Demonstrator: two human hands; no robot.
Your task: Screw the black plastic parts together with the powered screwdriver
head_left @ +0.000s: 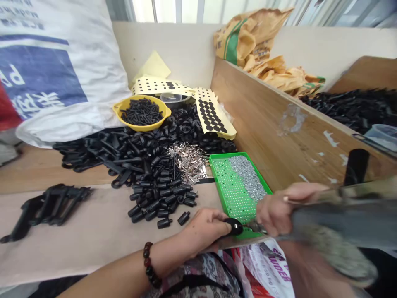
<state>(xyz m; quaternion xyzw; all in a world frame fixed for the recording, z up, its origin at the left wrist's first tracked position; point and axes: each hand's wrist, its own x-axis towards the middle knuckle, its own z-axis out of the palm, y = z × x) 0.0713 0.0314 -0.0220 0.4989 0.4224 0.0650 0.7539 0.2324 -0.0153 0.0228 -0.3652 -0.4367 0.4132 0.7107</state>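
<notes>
Pinching is done by the left hand [207,225], between whose thumb and fingers a small, rounded black piece [235,226], seemingly of plastic, is held by its edge. The piece is placed at the near left corner of a bright green, perforated plastic tray [226,156], and a small pale metallic mark is shown on its upturned face. The fingers of the right hand [276,213] are curled around a slender metal-tipped tool [256,226], whose point is directed at the piece; whether the two are touching cannot be told, as that side is blurred.

The piece may be judged light and stiff, unlikely to be crushed by a firm pinch, but smooth enough to be twisted or slid out sideways under pressure. It is best gripped by the rim, with the marked face left uncovered and the fingertips kept clear of the tool's point.

In the far right part of the tray, tiny silver-grey metal pieces [248,176] are heaped; singly, they would be easily dropped. To the left of the tray, short black ridged cylinders [164,223] are scattered beside a pile of thin, shiny, copper-toned metal clips [187,161], which would probably be bent more readily than the black parts.
</notes>
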